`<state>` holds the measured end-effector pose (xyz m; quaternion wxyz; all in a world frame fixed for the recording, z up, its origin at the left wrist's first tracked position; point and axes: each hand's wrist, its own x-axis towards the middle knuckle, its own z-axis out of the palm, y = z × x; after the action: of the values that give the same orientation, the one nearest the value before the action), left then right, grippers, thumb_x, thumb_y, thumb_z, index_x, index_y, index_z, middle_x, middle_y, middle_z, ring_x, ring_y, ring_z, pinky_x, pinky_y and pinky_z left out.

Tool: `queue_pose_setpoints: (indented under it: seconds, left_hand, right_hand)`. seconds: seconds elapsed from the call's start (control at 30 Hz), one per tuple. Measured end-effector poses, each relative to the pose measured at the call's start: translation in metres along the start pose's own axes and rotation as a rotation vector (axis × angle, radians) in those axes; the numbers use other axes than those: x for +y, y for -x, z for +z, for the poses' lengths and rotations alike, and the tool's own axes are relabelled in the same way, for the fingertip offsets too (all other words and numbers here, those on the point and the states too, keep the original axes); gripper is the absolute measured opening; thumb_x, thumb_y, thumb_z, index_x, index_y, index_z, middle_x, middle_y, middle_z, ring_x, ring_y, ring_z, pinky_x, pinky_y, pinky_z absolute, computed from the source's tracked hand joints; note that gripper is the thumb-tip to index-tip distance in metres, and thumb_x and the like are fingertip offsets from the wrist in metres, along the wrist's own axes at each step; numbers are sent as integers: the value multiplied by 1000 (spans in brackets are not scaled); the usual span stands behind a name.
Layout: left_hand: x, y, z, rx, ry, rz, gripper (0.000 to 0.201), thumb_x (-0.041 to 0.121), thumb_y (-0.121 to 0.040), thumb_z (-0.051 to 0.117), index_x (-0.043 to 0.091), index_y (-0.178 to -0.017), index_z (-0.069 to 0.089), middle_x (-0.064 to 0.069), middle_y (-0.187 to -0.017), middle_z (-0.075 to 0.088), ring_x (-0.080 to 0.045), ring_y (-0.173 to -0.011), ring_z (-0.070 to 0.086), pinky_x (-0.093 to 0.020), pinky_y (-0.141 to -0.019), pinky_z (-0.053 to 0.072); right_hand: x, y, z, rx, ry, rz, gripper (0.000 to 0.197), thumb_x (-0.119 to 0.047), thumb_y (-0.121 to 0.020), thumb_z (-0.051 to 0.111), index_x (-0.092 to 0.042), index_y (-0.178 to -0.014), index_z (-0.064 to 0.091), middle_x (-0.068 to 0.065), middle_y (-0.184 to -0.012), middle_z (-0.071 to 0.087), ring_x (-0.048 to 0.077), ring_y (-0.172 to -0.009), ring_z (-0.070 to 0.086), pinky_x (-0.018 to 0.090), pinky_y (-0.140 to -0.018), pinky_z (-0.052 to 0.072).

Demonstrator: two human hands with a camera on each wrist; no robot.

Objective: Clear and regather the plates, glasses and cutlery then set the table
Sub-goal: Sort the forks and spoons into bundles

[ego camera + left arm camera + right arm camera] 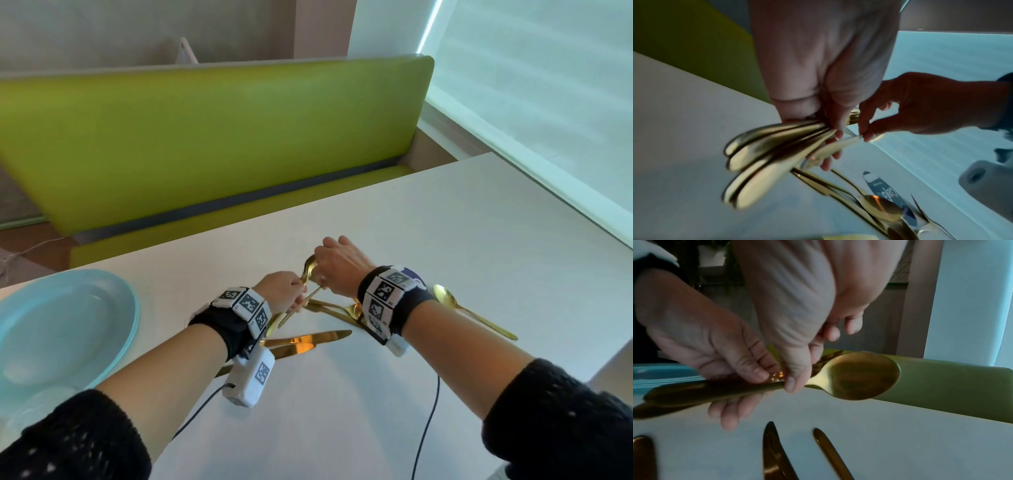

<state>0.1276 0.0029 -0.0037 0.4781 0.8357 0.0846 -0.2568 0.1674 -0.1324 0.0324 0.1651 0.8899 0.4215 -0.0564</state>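
Note:
My left hand (284,291) grips a bundle of gold cutlery (766,154) by the necks, with the handles fanning out below it. My right hand (339,267) is just right of it. Its thumb and fingers pinch the neck of a gold spoon (857,376) held against the bundle. Two gold knives (308,337) lie on the white table (445,240) below my left wrist. More gold pieces (339,310) lie partly hidden under my right wrist. Another gold spoon (472,315) lies alone to the right. A stack of pale blue plates (61,325) sits at the left edge.
A green padded bench (205,137) runs along the table's far side. A window with a white blind (531,102) lies along the right. A dark blue printed label (885,193) lies on the table by the loose cutlery. Sensor cables trail from both wrists.

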Motion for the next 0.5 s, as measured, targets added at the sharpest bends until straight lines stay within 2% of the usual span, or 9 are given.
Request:
queue_pose_setpoints:
  seconds: [0.07,0.13,0.23,0.3,0.37,0.5]
  left_hand:
    - [0,6,8,-51,45,4,21,13,-100,33,5,-93,51,-2,-76,59,-10,-60,54,-9,-48,45]
    - [0,11,12,-102,175,-17,20,9,-100,30,4,-96,49,-5,-77,57,-12,-60,52,-14,-50,45]
    - [-2,15,15,-133,231,-32,18,8,-98,35,5,-93,52,-7,-78,56,-13,-61,52,-16,-52,44]
    - [-7,17,16,-126,222,-26,15,9,-97,40,2,-100,53,-6,-79,56,-12,-61,53,-16,-53,45]
    - [-12,16,15,-115,229,-28,15,9,-97,42,1,-102,53,-6,-80,56,-13,-62,53,-17,-55,46]
    - [-16,15,8,-64,197,-48,17,9,-97,37,4,-96,53,-6,-78,54,-13,-63,50,-19,-57,43]
  right_hand:
    - [-5,-1,-3,-10,-6,-13,20,-24,-94,49,-26,-101,68,0,-110,57,21,-106,45,31,-82,35]
    - [-11,0,-3,-25,6,-37,23,-24,-95,48,-26,-102,69,0,-109,57,21,-106,45,30,-81,35]
    - [-18,1,0,-19,27,-68,23,-27,-95,48,-26,-104,70,-1,-107,57,21,-104,46,30,-79,36]
    - [-21,1,4,7,2,-67,22,-28,-94,49,-26,-103,70,-1,-105,58,21,-103,47,30,-79,36]
    - [-23,-1,9,84,-37,-54,18,-28,-91,55,-27,-97,72,-2,-99,61,20,-98,50,30,-76,37]
    - [-29,-2,20,237,-172,33,4,-22,-76,72,-23,-75,75,0,-79,67,23,-79,60,32,-67,42]
